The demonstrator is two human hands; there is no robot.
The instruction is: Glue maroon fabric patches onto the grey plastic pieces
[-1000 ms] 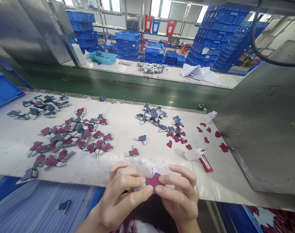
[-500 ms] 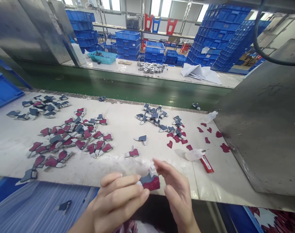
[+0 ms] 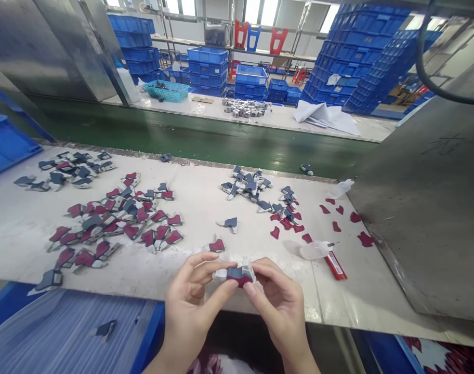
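Observation:
Between the fingers of both hands is a small plastic part [image 3: 234,272], grey-blue and white with a dark red piece along its near side. My left hand [image 3: 196,298] grips its left end, thumb on the red piece. My right hand [image 3: 278,298] pinches the right end with thumb and fingers. Just beyond my left hand a similar red-faced part [image 3: 216,244] lies on the table, and a blue-and-white part [image 3: 229,224] rests farther back. A large heap of red-faced parts [image 3: 104,223] spreads over the table's left side.
Loose red pieces [image 3: 287,223] and blue parts [image 3: 248,184] lie ahead to the right. A clear needle-tipped bottle [image 3: 315,250] lies beside a red packet [image 3: 336,266]. A metal panel [image 3: 424,208] borders the right side. Beyond the table runs a green conveyor belt [image 3: 206,137].
My right hand has closed onto the part's right end; before, it was apart with fingers spread. My left hand has turned its grip, thumb now at the near side. The conveyor part moved left.

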